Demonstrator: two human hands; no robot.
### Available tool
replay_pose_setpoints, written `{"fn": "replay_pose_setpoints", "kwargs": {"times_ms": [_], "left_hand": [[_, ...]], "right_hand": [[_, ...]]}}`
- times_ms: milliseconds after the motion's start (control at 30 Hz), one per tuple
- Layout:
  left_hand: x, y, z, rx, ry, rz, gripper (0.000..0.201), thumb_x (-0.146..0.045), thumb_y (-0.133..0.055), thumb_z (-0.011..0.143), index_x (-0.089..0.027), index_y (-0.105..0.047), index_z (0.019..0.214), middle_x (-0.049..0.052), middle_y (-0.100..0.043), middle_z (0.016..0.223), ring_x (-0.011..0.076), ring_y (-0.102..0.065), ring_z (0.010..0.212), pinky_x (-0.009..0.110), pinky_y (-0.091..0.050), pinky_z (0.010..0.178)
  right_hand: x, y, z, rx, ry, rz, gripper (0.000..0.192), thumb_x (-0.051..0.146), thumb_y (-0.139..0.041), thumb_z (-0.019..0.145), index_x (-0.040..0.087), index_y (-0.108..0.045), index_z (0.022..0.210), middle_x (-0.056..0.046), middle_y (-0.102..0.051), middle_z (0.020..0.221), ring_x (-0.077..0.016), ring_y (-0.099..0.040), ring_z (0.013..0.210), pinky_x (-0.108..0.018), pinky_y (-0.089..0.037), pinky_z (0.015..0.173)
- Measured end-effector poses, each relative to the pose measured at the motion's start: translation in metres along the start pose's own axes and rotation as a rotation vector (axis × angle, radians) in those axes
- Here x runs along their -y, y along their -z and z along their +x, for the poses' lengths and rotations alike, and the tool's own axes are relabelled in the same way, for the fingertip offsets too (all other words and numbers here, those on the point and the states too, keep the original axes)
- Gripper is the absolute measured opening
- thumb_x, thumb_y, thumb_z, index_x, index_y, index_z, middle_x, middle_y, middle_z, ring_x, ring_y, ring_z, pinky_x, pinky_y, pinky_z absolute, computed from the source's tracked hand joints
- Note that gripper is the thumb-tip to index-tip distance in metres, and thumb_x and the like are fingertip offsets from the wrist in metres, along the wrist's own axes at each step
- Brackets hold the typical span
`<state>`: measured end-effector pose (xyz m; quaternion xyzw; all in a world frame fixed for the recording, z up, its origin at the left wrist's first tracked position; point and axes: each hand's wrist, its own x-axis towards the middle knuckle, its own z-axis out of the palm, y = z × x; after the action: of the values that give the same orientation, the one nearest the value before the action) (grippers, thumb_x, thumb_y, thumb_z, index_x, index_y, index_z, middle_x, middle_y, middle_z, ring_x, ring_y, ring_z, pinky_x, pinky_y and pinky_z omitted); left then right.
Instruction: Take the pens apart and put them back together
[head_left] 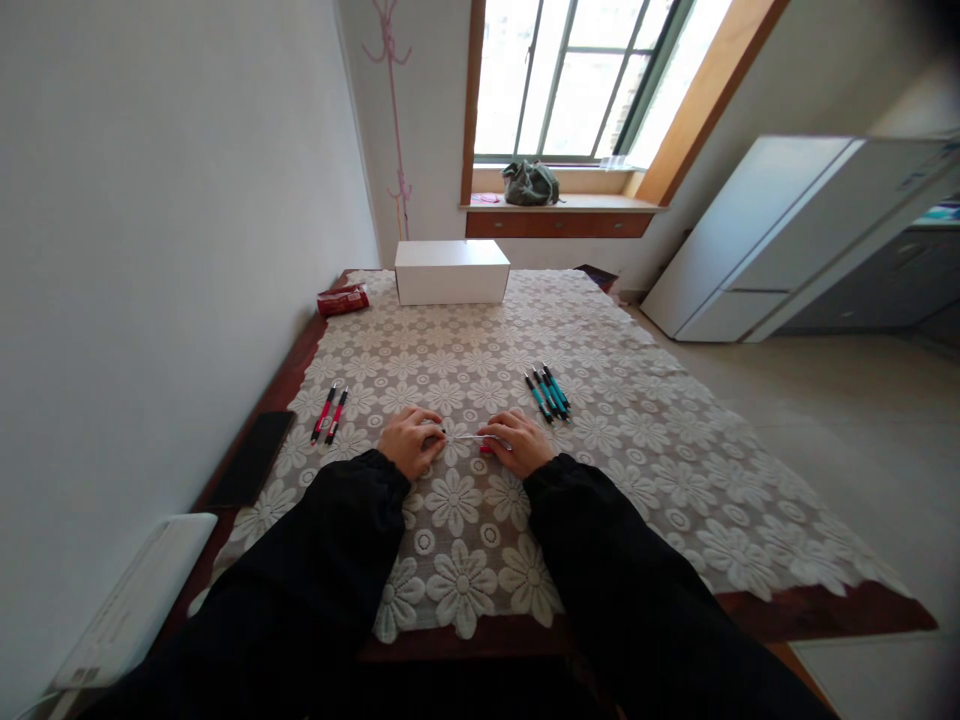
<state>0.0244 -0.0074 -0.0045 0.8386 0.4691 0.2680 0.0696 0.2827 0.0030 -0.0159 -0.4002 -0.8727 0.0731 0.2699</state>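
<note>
My left hand and my right hand rest on the lace tablecloth near the table's front. Between them they hold a thin pen refill, each hand pinching one end. A red pen part shows under my right hand's fingers. Two red-and-black pens lie to the left of my left hand. Several teal-and-black pens lie just beyond and to the right of my right hand.
A white box stands at the table's far edge, with a red packet to its left. A black phone lies at the table's left edge near the wall. A white appliance stands on the right.
</note>
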Motion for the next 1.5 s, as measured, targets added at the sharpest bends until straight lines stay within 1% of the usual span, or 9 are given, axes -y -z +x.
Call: {"fn": "replay_pose_setpoints", "kwargs": {"times_ms": [100,233,667,733,833,900,1067,1267,1500], "left_hand": [[-0.001,0.000,0.000,-0.004,0.000,0.000,0.006,-0.030,-0.069,0.081,-0.026,-0.074,0.081,0.003,-0.067,0.109,0.0239,-0.054,0.107,0.042,-0.045,0.094],[-0.001,0.000,0.000,-0.008,-0.006,0.000,0.007,-0.030,-0.069,0.081,-0.026,-0.074,0.082,0.003,-0.067,0.109,0.0239,-0.054,0.107,0.042,-0.045,0.095],[0.000,0.000,0.001,-0.020,-0.027,-0.006,0.007,-0.029,-0.069,0.081,-0.025,-0.074,0.081,0.003,-0.068,0.107,0.0237,-0.054,0.106,0.042,-0.046,0.094],[0.000,0.000,0.001,-0.020,-0.023,-0.010,0.007,-0.029,-0.069,0.082,-0.025,-0.074,0.081,0.003,-0.068,0.107,0.0236,-0.054,0.106,0.042,-0.046,0.094],[0.000,-0.001,0.000,-0.016,-0.019,-0.014,0.007,-0.029,-0.069,0.081,-0.025,-0.074,0.081,0.003,-0.068,0.107,0.0236,-0.054,0.106,0.042,-0.046,0.095],[0.000,-0.001,0.000,-0.015,-0.014,-0.013,0.006,-0.029,-0.069,0.081,-0.025,-0.074,0.081,0.003,-0.068,0.108,0.0237,-0.054,0.106,0.042,-0.046,0.095],[0.000,-0.001,0.000,-0.011,-0.013,-0.010,0.007,-0.029,-0.069,0.081,-0.025,-0.074,0.080,0.003,-0.068,0.108,0.0235,-0.055,0.106,0.042,-0.046,0.094],[0.000,-0.001,0.000,-0.011,-0.008,-0.004,0.008,-0.030,-0.068,0.082,-0.025,-0.074,0.081,0.003,-0.068,0.108,0.0233,-0.055,0.106,0.042,-0.046,0.095],[0.001,-0.002,0.000,-0.019,-0.017,-0.019,0.007,-0.029,-0.069,0.082,-0.025,-0.074,0.081,0.003,-0.068,0.107,0.0235,-0.055,0.106,0.043,-0.046,0.096]], "right_hand": [[0.003,0.000,-0.001,0.051,0.038,-0.001,0.022,0.032,-0.062,0.091,0.030,-0.071,0.110,-0.005,-0.065,0.105,-0.0211,-0.056,0.100,-0.037,-0.046,0.092],[0.003,-0.001,-0.002,0.085,0.047,0.003,0.022,0.033,-0.061,0.091,0.032,-0.071,0.111,-0.004,-0.065,0.107,-0.0215,-0.055,0.104,-0.038,-0.046,0.094],[0.007,0.001,0.000,0.076,0.045,-0.009,0.022,0.027,-0.058,0.092,0.030,-0.069,0.111,-0.005,-0.065,0.106,-0.0205,-0.056,0.102,-0.036,-0.045,0.093],[0.005,0.002,0.000,0.038,0.012,-0.020,0.021,0.024,-0.056,0.093,0.027,-0.069,0.108,-0.005,-0.066,0.104,-0.0201,-0.057,0.099,-0.035,-0.045,0.093],[0.000,0.004,0.000,-0.038,-0.078,-0.051,0.017,0.022,-0.055,0.093,0.025,-0.070,0.098,-0.005,-0.067,0.098,-0.0201,-0.057,0.096,-0.034,-0.045,0.091],[-0.005,0.005,0.000,-0.055,-0.127,-0.064,0.015,0.022,-0.056,0.092,0.025,-0.071,0.093,-0.005,-0.067,0.095,-0.0202,-0.058,0.096,-0.034,-0.045,0.090],[-0.014,0.008,-0.001,-0.006,-0.177,-0.073,0.012,0.022,-0.061,0.088,0.025,-0.072,0.088,-0.004,-0.066,0.092,-0.0199,-0.058,0.095,-0.033,-0.045,0.090],[-0.016,0.009,0.000,0.063,-0.181,-0.073,0.007,0.026,-0.066,0.086,0.025,-0.073,0.085,-0.003,-0.065,0.091,-0.0188,-0.057,0.094,-0.032,-0.045,0.090],[-0.013,0.007,0.000,0.055,-0.160,-0.095,0.008,0.023,-0.065,0.086,0.024,-0.070,0.082,-0.004,-0.065,0.091,-0.0206,-0.056,0.094,-0.035,-0.044,0.088]]}}
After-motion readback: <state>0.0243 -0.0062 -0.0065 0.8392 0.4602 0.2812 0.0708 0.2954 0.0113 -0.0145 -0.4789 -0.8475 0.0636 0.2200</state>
